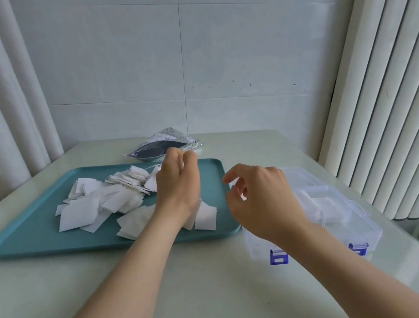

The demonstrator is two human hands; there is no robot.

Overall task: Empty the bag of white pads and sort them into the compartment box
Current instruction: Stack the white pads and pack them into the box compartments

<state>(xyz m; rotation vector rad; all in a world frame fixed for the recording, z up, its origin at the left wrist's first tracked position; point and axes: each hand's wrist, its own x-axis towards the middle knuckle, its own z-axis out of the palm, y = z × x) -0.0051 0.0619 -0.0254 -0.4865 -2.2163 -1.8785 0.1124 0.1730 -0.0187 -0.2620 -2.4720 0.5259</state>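
White pads (105, 204) lie heaped on the teal tray (22, 240); the emptied bag (164, 145) rests at its 12 o'clock edge. Your left hand (178, 183) hovers over the tray, fingers pinched, contents unclear. Your right hand (261, 200), loosely curled and empty, hangs above the clear compartment box (351, 218) at the tray's 3 o'clock.

Teal plastic tray (22, 240) on pale tabletop (169, 290), strewn with white square pads (82, 215). Left hand (176, 183) over tray's far edge, fingers (189, 159) curled. Right hand (262, 200) over clear plastic compartment box (349, 207) near tabletop's right edge. Crumpled foil bag (161, 144) behind tray.
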